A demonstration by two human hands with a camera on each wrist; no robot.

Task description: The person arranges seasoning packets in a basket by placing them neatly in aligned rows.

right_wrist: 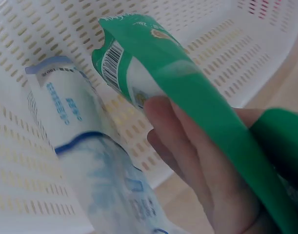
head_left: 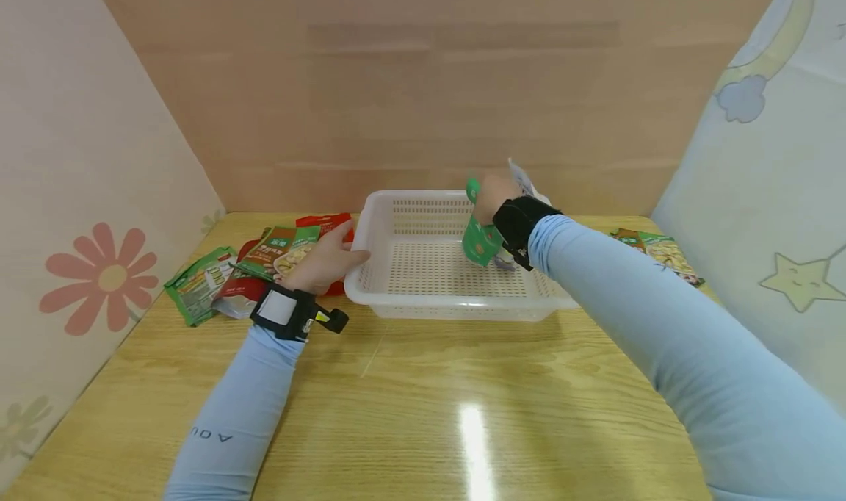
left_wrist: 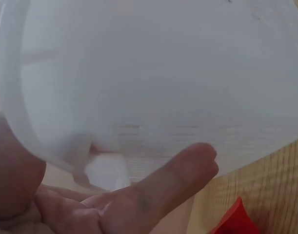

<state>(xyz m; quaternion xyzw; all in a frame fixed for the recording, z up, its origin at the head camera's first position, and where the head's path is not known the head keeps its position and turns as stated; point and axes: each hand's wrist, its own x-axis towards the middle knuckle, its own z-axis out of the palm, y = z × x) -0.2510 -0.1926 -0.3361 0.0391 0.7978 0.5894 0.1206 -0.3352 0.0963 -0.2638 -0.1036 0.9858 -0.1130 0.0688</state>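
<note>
A white perforated plastic basket [head_left: 456, 306] stands on the wooden table. My left hand [head_left: 324, 258] grips its left rim, with one finger [left_wrist: 173, 180] stretched along the outer wall in the left wrist view. Over the basket's right part, my right hand [head_left: 496, 196] holds a green packet [head_left: 481, 242]. The right wrist view shows my fingers [right_wrist: 188, 151] behind the green packet [right_wrist: 173, 73], which has a barcode near one end. Beside it, a white and blue packet [right_wrist: 100, 161] leans at the basket's right end, mostly hidden by my right arm in the head view.
Left of the basket lie several food packets, among them a green one [head_left: 198, 284], a brown and green one [head_left: 267, 255] and a red one [head_left: 324, 222]. Another packet [head_left: 667, 255] lies at the right. Behind rises a brown board [head_left: 423, 104], with patterned panels at both sides.
</note>
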